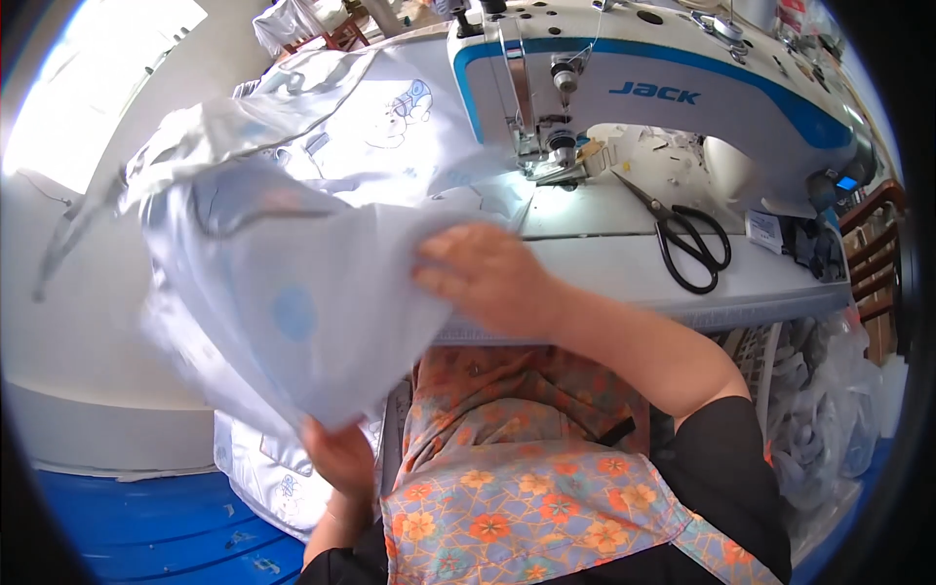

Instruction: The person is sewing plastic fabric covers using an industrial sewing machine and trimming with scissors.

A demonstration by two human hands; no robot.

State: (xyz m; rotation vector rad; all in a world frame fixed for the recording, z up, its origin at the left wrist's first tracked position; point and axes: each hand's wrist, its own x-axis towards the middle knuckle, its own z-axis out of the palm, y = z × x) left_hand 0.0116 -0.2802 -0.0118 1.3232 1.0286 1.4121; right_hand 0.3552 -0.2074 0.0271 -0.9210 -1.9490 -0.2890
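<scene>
A large pale blue-white cloth (361,283) with a light blue dot and cartoon prints hangs in folds off the table's left side. Its far part lies on the table, beside the sewing machine's needle area. My right hand (487,273), somewhat blurred, grips the cloth's right edge near the table front. Lower down, my left hand (339,453) pinches the cloth's bottom edge. Beyond my right hand stands a white and blue sewing machine (663,93), its lamp lit over the presser foot (558,175). Black-handled scissors (690,244) lie on the table to the right.
Thread scraps (658,146) litter the table behind the machine arm. A small dark and white packet (795,239) sits at the right end. Clear plastic bags (829,400) hang below right, near a wooden chair (875,244). More printed cloth (263,478) hangs low left above a blue surface (146,526).
</scene>
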